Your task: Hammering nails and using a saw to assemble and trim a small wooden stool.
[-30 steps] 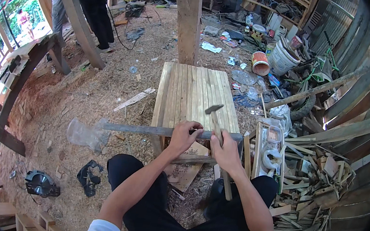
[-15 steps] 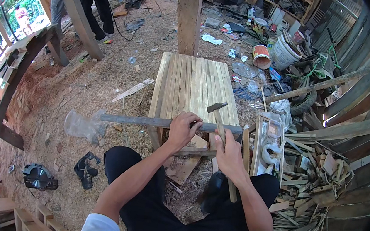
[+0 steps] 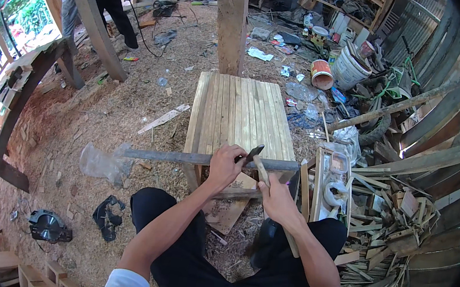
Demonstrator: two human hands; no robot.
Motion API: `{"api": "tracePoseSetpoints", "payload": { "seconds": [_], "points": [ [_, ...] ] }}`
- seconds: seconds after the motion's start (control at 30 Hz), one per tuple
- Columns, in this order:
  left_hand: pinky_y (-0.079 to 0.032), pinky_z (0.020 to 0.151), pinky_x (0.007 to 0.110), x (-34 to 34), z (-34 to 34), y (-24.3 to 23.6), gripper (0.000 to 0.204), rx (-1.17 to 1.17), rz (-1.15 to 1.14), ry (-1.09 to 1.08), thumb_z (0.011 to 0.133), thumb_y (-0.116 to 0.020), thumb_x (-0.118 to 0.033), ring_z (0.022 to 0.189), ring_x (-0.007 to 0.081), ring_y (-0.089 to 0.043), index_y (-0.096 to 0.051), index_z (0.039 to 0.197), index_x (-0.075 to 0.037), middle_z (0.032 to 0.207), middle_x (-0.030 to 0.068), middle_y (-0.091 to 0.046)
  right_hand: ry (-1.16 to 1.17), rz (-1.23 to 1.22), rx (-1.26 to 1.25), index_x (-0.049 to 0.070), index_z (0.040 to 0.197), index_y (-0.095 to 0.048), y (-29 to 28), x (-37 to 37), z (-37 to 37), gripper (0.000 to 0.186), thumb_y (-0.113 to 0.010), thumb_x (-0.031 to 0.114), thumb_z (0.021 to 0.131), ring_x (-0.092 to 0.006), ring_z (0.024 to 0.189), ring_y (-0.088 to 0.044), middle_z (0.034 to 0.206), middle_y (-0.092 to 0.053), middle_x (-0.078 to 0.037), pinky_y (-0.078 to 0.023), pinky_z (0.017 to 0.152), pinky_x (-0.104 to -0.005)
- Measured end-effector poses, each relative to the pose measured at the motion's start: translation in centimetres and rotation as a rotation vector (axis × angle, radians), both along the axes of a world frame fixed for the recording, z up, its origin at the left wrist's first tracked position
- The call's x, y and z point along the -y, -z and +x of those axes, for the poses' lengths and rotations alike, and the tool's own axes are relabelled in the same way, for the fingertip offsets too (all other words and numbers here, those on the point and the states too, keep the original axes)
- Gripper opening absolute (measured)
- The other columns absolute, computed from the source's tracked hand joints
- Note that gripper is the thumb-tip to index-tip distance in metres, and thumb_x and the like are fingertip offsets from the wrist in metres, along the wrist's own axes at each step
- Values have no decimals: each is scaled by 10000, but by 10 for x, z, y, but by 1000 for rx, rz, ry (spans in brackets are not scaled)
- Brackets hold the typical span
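A long grey bar (image 3: 172, 157) lies crosswise over the near end of a low bench of pale wooden slats (image 3: 239, 116). My left hand (image 3: 224, 166) rests on the bar, its thumb and fingers pinched together; whatever is between them is too small to make out. In my right hand (image 3: 281, 199) is a hammer (image 3: 261, 171), gripped by its wooden handle. The dark hammer head is down at the bar, right beside my left fingertips. Whether it touches anything there cannot be told.
A wooden post (image 3: 230, 30) rises behind the bench. To the right are a long tray (image 3: 321, 182) and heaped wood scraps (image 3: 391, 218). A circular saw (image 3: 50, 226) and a clear plastic bag (image 3: 104, 163) lie on the left ground. Someone in dark trousers (image 3: 117, 14) stands at the far left.
The hammer head has come down from above the bench to the bar, beside my left fingers. My right hand has tilted with it; my left hand stays on the bar.
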State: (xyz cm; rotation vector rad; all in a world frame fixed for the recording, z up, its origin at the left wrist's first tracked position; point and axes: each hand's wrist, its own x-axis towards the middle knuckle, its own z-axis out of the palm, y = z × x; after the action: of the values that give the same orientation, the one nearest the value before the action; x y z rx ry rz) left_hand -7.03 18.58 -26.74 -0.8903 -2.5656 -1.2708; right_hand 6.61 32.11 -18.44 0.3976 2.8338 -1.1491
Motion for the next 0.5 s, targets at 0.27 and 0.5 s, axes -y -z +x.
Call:
{"api": "tracePoseSetpoints", "payload": {
  "seconds": [0.27,0.5],
  "points": [
    [-479,796,382,2,2,-3,133,-35,39,24,789,-758,-191,857,251,-610,-734,842,-71,886,22,-705,82,-86,-179,-16,1065,-446,-3,2,-1,232,-470,210,1021,-548,811,-586,798,-610,-352,-424,683,-599],
    [-485,798,373,1,1,-1,153,-28,46,39,787,-767,-182,862,258,-626,-737,855,-49,886,46,-709,74,-115,-187,-25,1037,-445,-4,2,-1,225,-484,194,1009,-558,797,-583,789,-599,-360,-424,673,-597]
  ]
}}
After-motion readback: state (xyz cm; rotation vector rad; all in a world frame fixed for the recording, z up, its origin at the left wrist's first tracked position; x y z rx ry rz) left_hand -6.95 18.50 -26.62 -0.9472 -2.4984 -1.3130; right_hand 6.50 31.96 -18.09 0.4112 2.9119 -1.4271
